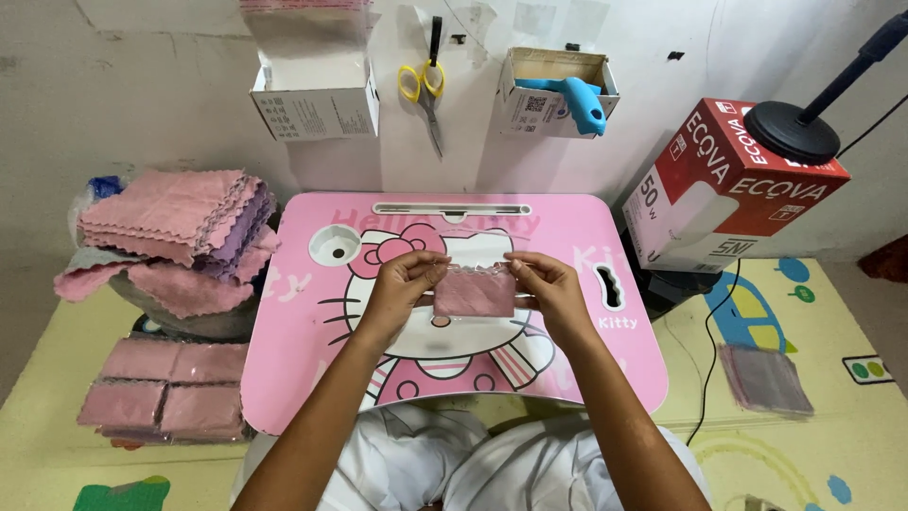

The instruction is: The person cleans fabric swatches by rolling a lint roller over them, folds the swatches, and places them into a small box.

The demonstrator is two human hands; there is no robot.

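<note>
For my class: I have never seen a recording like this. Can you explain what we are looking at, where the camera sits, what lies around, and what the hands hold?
There is no machine, just a person's two bare hands. The single camera is worn on the head and looks down. The left hand and right hand pinch the top corners of a folded pink cloth in a clear bag above a pink lap table. To the left lie a pile of loose cloths and bagged cloths. Scissors hang on the wall.

We see a pink lap table (567, 237) on a play mat (804, 445). Off the table's left edge lie bagged pink cloths (165, 388) on the mat; off its right edge lies one more bag (766, 378).
</note>
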